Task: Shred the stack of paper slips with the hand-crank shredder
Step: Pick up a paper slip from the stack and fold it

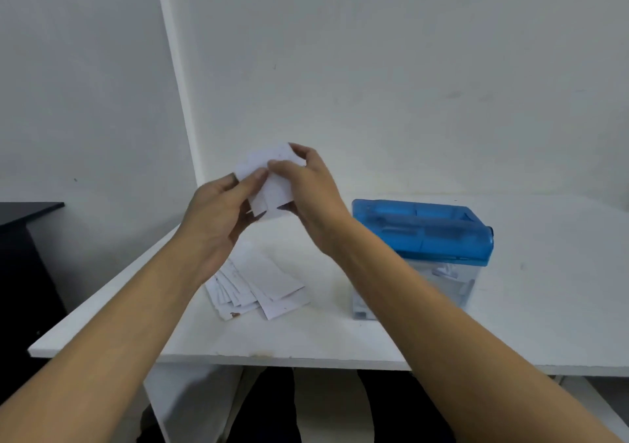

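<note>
Paper slips [272, 194] are held raised above the table [306, 337], pinched between the thumb and fingers of both the left hand [218, 214] and the right hand [313, 197]. The remaining stack [258, 286] lies fanned on the table, near the shredder [422, 235] and to its left. Recommended: separate a thin batch, square its edges, then feed it in straight; a thick batch is likely to jam. Count: one shredder, one fanned stack, at least two held slips; exact totals cannot be determined.
</note>
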`<act>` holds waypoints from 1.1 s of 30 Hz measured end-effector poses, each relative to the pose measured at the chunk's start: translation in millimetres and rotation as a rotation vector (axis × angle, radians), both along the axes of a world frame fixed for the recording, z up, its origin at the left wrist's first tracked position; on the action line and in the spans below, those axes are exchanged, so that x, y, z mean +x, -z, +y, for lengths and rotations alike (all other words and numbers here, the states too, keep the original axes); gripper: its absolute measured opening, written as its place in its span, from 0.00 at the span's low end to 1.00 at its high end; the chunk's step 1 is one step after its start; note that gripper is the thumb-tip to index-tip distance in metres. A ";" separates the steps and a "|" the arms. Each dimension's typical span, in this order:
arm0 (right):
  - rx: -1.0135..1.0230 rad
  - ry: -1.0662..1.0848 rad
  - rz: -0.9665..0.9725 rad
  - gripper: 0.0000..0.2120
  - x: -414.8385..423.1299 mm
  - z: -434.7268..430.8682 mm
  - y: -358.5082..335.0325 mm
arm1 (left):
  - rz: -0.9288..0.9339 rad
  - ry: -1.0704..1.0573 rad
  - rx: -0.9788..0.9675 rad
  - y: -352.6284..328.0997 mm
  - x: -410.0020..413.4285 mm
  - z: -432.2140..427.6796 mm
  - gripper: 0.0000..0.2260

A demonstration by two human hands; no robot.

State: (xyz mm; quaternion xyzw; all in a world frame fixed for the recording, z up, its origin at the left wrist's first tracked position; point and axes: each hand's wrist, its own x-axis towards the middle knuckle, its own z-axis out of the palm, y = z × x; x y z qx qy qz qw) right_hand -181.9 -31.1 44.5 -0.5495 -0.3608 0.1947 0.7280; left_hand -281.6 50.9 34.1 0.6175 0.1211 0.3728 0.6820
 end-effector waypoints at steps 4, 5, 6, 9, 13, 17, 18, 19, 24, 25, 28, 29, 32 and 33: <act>-0.102 0.068 -0.161 0.19 17.9 -34.6 -29.5 | 0.048 -0.012 0.217 -28.0 19.5 -17.3 0.08; -0.141 0.098 -0.203 0.18 23.8 -44.0 -34.4 | 0.061 -0.007 0.249 -33.4 25.9 -21.9 0.09; -0.174 0.129 -0.234 0.17 31.6 -53.8 -38.9 | 0.073 -0.007 0.284 -38.1 34.4 -27.0 0.10; -0.241 0.210 -0.286 0.15 52.3 -78.4 -47.5 | 0.091 -0.034 0.387 -46.1 59.2 -39.5 0.10; -0.419 0.346 -0.484 0.11 85.2 -108.8 -51.0 | 0.108 -0.010 0.448 -46.8 94.9 -57.3 0.13; -0.601 0.414 -0.636 0.07 107.8 -132.7 -41.7 | 0.198 0.029 0.516 -31.3 116.2 -69.5 0.12; -0.628 0.418 -0.655 0.06 111.2 -137.5 -38.0 | 0.224 0.031 0.544 -26.8 119.7 -71.4 0.10; -0.640 0.419 -0.671 0.06 113.4 -141.1 -33.4 | 0.251 0.029 0.573 -23.0 121.1 -72.3 0.08; -0.604 0.401 -0.703 0.08 118.1 -141.6 -5.1 | 0.394 0.053 0.737 -5.4 117.2 -67.9 0.12; -0.592 0.397 -0.705 0.08 117.5 -141.5 0.5 | 0.409 0.047 0.751 -2.3 115.2 -66.8 0.12; -0.568 0.396 -0.732 0.05 113.9 -141.9 7.0 | 0.412 0.013 0.767 1.3 112.5 -63.7 0.11; -0.565 0.398 -0.740 0.06 112.9 -142.7 7.5 | 0.407 0.003 0.768 1.9 112.0 -63.3 0.11; -0.565 0.412 -0.727 0.06 114.1 -144.3 8.6 | 0.387 -0.003 0.765 3.9 112.1 -63.5 0.09; -0.566 0.419 -0.713 0.05 115.3 -144.5 9.0 | 0.382 -0.004 0.767 4.5 112.2 -64.4 0.10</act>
